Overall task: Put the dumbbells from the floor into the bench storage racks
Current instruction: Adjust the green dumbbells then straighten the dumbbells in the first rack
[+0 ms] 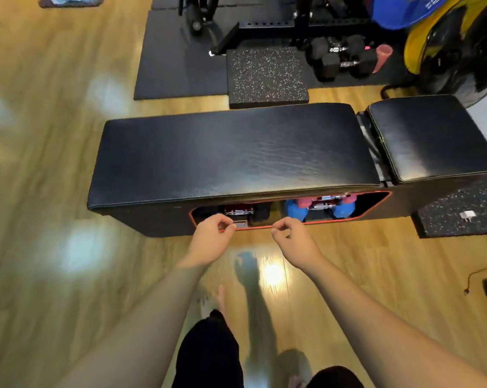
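Two bare hands hover at the bench's red-edged storage opening [376,204]. The left hand [213,238] and right hand [292,238] have fingers loosely curled, holding nothing. Just beyond the left fingers lies a black dumbbell [238,212]; beyond the right fingers, a blue dumbbell [320,210]. Both lie lengthwise along the bench.

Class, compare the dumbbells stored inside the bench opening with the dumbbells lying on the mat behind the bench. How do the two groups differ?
The stored dumbbells sit inside the bench's red-edged opening; the mat dumbbells lie on the black mat beyond the bench. The stored group includes blue and red heads; the mat group's heads are all black. The stored ones are partly hidden; the mat ones are in plain view. Both have shiny metal handles.
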